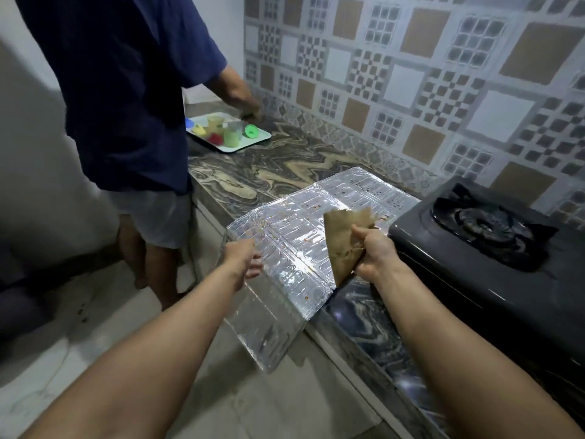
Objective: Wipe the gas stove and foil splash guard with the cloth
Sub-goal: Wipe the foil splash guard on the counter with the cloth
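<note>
Foil, creased and flecked with reddish-brown spots, lies flat across the marbled counter [269,172] as the splash guard [304,236], its near panel folding down over the counter's front edge toward the floor. My right hand [373,251] is closed in a fist around a brown cloth [343,239], which fans up above the knuckles over the foil; whether it touches the sheet is hard to tell. My left hand [243,258] hovers at the guard's left edge, fingers loosely spread and holding nothing, its fingertips partly hidden behind the palm. Just right of the foil sits the dark gas stove [474,245], its one visible burner murky in low light and its right side cut off by the frame. At the far end of the counter a second person [126,90] in a navy shirt, cropped at the shoulders, reaches over a white tray [253,141] holding small cups and coloured lids; their contents are too blurred to name.
</note>
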Motion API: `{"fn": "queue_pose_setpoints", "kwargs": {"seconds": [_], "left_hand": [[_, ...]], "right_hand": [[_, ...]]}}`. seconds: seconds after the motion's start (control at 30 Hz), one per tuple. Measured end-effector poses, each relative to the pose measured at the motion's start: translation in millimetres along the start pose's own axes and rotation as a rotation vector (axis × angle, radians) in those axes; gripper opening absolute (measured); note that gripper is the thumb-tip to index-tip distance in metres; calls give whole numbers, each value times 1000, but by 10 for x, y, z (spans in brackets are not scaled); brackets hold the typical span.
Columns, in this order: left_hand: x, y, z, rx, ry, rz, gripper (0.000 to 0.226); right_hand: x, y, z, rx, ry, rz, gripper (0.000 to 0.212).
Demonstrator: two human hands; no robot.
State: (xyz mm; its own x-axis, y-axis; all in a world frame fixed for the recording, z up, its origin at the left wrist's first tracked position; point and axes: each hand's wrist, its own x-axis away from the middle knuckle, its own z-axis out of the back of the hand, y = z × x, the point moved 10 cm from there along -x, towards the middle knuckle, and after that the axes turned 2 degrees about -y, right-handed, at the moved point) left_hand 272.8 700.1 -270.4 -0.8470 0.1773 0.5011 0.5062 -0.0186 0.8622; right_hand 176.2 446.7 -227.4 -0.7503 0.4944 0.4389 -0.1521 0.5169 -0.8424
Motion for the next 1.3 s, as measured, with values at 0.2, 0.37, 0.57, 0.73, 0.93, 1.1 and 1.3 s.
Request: {"fn": "queue_pose_setpoints", "kwargs": {"seconds": [0.2, 0.37, 0.57, 0.73, 0.93, 1.1, 1.3], "left_hand": [[-540, -1313, 933, -77, 271, 241, 48], [-537, -1947, 923, -69, 178, 413, 20], [-670, -2471, 681, 142, -78, 542, 19], [-444, -2237, 729, 420, -83, 539, 17], [-367, -1873, 959, 650, -173, 390, 37], [-273, -1541, 966, 756, -270, 279, 47], [-117, -1326, 884, 803, -305, 194, 52]], "right_hand": [[-256, 87, -109, 507, 105, 198, 6], [-327, 281, -355, 1163, 57, 409, 6], [-43, 707, -662, 1512, -157, 479, 62], [-282, 855, -526, 1656, -83, 320, 79], [-270, 759, -646, 1555, -117, 307, 84], [-413, 810, -499, 1514, -60, 273, 74], [-565, 988, -501, 1503, -67, 276, 79]]}}
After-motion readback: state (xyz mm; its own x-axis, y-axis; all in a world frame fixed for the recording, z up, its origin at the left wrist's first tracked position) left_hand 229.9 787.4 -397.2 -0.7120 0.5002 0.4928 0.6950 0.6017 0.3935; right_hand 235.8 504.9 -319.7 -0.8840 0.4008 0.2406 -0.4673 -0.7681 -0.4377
